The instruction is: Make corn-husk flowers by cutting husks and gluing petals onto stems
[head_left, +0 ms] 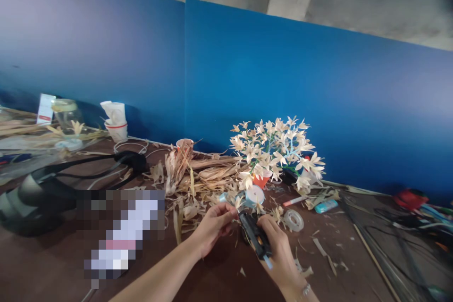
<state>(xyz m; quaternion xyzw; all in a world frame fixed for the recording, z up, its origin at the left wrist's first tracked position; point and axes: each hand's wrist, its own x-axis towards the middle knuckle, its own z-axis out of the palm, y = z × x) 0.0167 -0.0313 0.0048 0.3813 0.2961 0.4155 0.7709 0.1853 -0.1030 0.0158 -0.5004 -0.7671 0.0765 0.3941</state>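
One glue gun [254,233], aimed at eleven o'clock, is gripped in my right hand [279,241]; my left hand [216,224] pinches closed, contents unclear. Likely gluing; next calls for steady alignment.

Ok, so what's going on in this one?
At a brown table, a person's right hand grips what looks like a black glue gun. The left hand is close to its front end; whether it pinches anything is hard to tell. Beyond the hands is a bunch of pale flowers, with dried husks to its left.
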